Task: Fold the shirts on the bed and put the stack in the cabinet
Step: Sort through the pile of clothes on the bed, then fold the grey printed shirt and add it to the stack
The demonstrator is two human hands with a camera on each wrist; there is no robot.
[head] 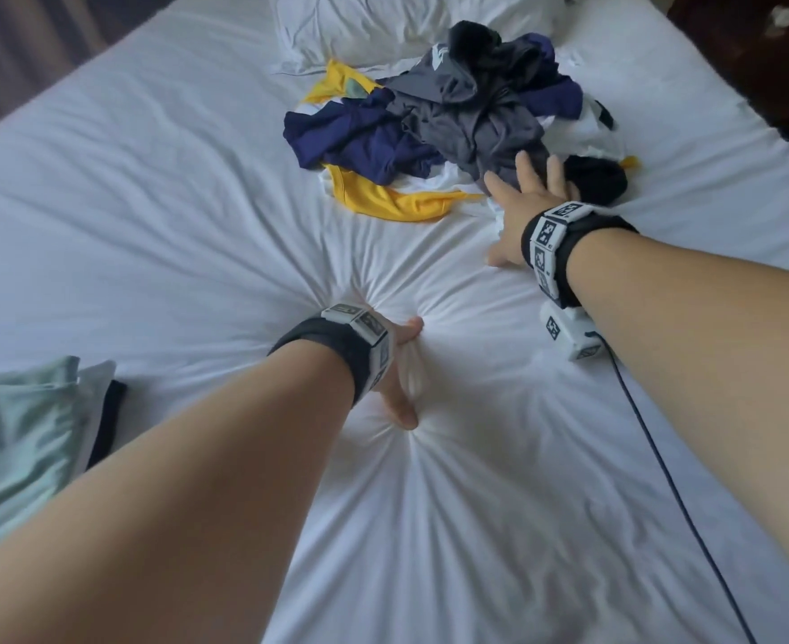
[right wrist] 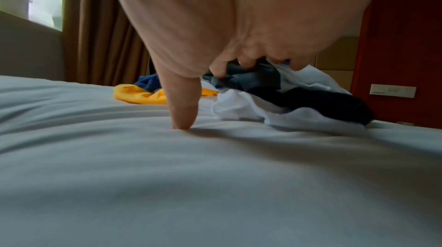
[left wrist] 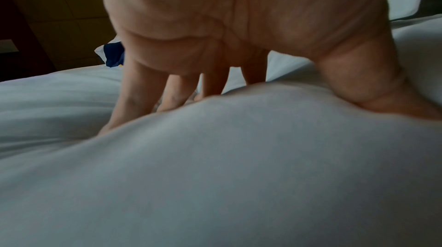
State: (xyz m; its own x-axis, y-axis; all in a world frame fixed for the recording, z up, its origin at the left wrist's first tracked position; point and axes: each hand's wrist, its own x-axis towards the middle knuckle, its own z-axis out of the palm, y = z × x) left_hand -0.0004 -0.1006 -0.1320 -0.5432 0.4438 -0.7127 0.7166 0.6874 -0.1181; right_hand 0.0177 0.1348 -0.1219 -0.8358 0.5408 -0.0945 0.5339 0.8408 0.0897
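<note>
A loose pile of shirts lies at the far middle of the bed (head: 174,202): a grey shirt (head: 485,118) on top, with navy (head: 360,137), yellow (head: 383,197), white (head: 583,137) and black (head: 597,178) ones around it. My right hand (head: 518,202) reaches into the pile's near edge. Its fingers (right wrist: 246,60) curl into the grey shirt (right wrist: 251,75), while its thumb (right wrist: 181,111) presses on the sheet. My left hand (head: 406,369) is propped on the sheet in mid-bed, its straight fingers (left wrist: 167,90) and thumb pressing down. A folded stack topped by a pale green shirt (head: 11,434) lies at the near left.
A white pillow (head: 383,20) lies behind the pile. Dark wooden furniture (head: 755,48) stands past the bed's far right corner. A dark cable (head: 662,481) runs from my right wrist across the sheet. Curtains (right wrist: 100,34) hang on the far left side.
</note>
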